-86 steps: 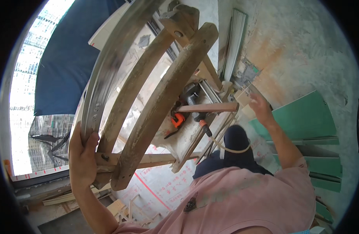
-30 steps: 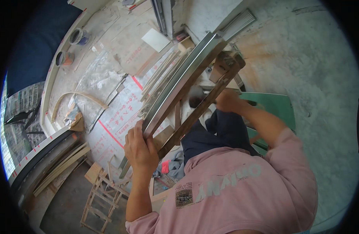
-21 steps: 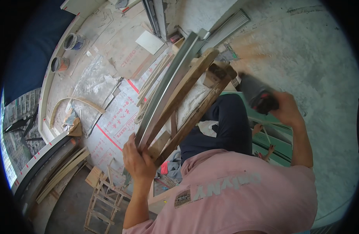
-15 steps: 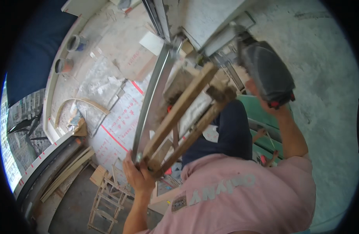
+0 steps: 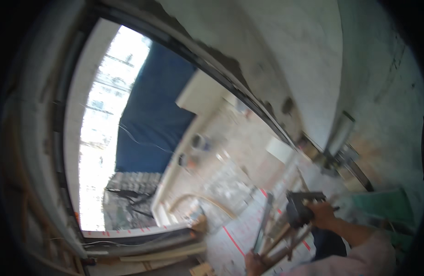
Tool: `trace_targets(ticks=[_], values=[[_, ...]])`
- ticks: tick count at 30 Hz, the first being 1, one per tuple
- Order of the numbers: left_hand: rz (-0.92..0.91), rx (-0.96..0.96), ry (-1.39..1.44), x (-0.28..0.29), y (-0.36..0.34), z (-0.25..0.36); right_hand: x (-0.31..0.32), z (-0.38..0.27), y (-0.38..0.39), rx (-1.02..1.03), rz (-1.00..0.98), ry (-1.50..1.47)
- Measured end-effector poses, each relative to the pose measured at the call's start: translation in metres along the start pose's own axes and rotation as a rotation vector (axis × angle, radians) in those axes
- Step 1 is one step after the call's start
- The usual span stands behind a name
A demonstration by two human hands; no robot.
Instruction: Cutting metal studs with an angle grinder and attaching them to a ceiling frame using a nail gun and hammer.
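Note:
In the head view, low at the right, my left hand grips the lower end of the wooden frame and the metal channel lying along its left side. My right hand is closed on a dark power tool, which is held over the upper part of the frame and hides some of it. The picture is blurred, so fine contact between tool and frame cannot be made out.
Beyond the window frame are a dark blue cloth, buckets and a curved wood strip. Long boards lie along the lower edge. Green sheets and metal profiles stand by the right wall.
The view has swung up and left toward the window, so hands, frame and tool appear lower right. The right hand came off the frame area holding the tool, raised it, and now has it over the frame.

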State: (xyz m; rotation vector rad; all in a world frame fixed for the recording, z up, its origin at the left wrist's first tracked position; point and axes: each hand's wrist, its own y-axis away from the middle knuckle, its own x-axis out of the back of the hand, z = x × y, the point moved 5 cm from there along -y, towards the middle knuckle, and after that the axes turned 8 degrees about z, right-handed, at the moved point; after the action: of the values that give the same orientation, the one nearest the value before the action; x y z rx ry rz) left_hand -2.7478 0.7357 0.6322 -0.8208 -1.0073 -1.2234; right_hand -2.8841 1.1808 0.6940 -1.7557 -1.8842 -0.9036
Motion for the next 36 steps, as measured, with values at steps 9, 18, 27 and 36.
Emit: trace_targets(ticks=[9, 18, 27, 36], values=[[-0.121, -0.238, -0.608, 0.03, -0.085, -0.031, -0.019, 0.006, -0.005, 0.118, -0.013, -0.005], [0.252, -0.921, -0.176, 0.242, -0.111, 0.409, -0.05, 0.04, 0.003, 0.311, 0.1, -0.163], [0.407, -1.447, -0.047, 0.312, -0.042, 0.633, -0.087, 0.048, -0.023, 0.376, 0.261, 0.096], [0.965, -1.395, -0.17, 0.493, -0.13, 0.742, -0.04, 0.02, -0.018, -0.131, 0.082, -0.135]])
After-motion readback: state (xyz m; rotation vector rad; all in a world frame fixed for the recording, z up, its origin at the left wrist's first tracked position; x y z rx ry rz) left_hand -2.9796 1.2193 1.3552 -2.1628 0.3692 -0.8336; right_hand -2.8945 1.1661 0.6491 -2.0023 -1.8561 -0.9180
